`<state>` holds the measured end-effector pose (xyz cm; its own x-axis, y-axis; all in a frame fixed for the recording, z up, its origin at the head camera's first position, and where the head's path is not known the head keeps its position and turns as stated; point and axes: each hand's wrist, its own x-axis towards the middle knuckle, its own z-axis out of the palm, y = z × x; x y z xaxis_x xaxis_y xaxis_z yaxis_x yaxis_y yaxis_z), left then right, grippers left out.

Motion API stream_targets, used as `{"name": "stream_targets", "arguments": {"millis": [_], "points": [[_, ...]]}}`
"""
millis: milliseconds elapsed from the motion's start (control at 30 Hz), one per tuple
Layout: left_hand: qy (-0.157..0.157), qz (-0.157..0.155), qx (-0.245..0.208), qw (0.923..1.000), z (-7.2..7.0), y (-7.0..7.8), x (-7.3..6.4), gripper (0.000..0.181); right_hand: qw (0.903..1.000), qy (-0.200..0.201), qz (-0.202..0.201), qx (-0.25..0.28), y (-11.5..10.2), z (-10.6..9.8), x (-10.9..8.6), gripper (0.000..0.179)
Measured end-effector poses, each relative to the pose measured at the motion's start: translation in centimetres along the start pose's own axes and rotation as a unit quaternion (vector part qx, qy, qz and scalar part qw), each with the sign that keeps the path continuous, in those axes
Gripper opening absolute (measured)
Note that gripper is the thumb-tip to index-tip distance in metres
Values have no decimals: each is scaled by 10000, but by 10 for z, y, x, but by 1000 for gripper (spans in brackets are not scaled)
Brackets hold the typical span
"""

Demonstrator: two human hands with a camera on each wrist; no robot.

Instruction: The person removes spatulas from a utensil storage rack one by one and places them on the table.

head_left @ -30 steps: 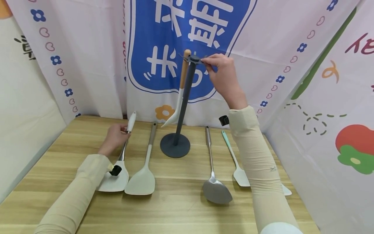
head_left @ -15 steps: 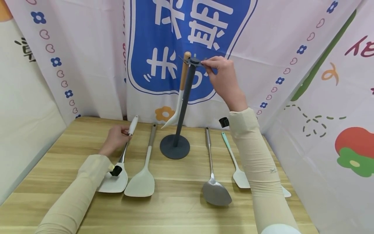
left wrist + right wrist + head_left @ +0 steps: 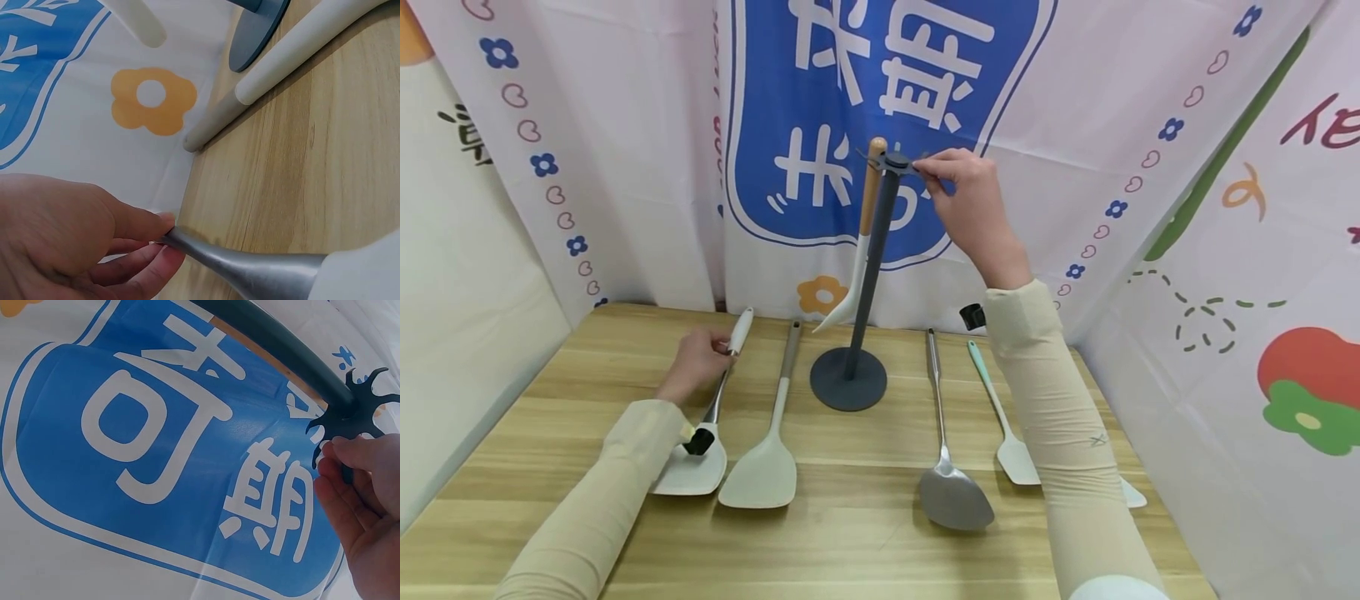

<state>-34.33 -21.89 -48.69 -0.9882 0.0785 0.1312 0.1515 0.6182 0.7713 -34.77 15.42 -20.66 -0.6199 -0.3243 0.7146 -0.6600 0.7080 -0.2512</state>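
Note:
My left hand (image 3: 694, 364) pinches the metal shaft (image 3: 250, 265) of a white-bladed spatula (image 3: 694, 473) just below its white handle (image 3: 741, 332). The blade rests on the wooden table, partly behind my wrist. At the top of a dark grey utensil stand (image 3: 870, 271), my right hand (image 3: 967, 196) pinches one of the curved hooks (image 3: 365, 419) between thumb and fingers. A white utensil with a wooden handle (image 3: 871, 196) hangs from a hook on the stand's left. Right of the left hand lies a pale beige spatula (image 3: 763, 473) with a taupe handle.
A steel wok spatula (image 3: 957, 498) lies right of the stand's round base (image 3: 848, 392). Beyond it is a small white spatula with a mint handle (image 3: 997, 398). Another white tip (image 3: 1133, 493) shows past the right sleeve. A printed cloth (image 3: 647, 158) hangs behind the table.
The white handle's end has come down and slightly right in my left hand. The right hand keeps its hold on the hook. The head view has shifted slightly.

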Motion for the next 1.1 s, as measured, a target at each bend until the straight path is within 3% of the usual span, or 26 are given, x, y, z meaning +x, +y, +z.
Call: {"name": "stream_targets", "arguments": {"millis": [300, 667, 933, 1100], "points": [[-105, 22, 367, 9993, -1, -2, -1, 42, 9999, -16, -81, 92, -1, 0, 1, 21], [-521, -146, 237, 9983, -4, -2, 6, 43, 9999, 1, -68, 81, 2, 0, 1, 22], [-551, -54, 646, 9964, -13, 8, 8, 53, 10000, -6, 5, 38, 1, -1, 1, 22], [-442, 293, 718, 9960, -17, 20, 13, 46, 10000, -33, 25, 46, 1, 0, 0, 22]]}}
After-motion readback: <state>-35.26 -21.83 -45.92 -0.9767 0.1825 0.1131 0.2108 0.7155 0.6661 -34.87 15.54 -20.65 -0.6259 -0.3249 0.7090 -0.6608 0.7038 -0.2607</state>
